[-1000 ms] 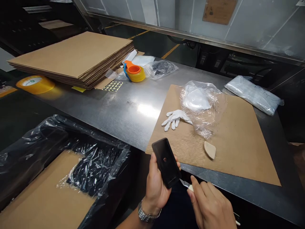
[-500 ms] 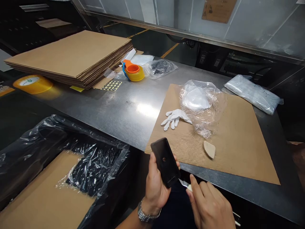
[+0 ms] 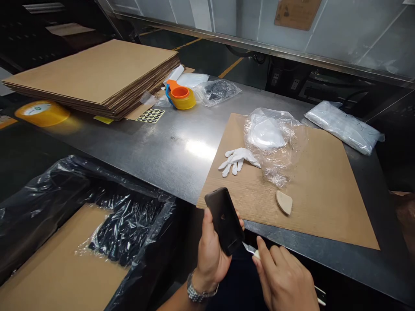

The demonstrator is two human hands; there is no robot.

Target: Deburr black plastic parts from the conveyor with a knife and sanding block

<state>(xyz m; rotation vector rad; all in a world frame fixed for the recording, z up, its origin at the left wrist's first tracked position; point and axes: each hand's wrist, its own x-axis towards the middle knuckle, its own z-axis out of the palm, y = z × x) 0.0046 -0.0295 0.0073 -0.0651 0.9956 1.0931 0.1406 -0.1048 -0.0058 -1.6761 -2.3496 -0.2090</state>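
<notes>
Left hand [image 3: 212, 257] grips one case [image 3: 224, 222]; right hand [image 3: 283, 276] pinches one knife [image 3: 250, 248]. One glove [image 3: 238, 160] lies at the case's one o'clock.

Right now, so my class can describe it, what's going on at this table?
A person's left hand holds a black part. The right hand grips a pale-handled blade, its tip by the part's lower end; whether they touch is hard to tell. Beyond them, a white glove lies on a cardboard sheet on the metal table.
</notes>
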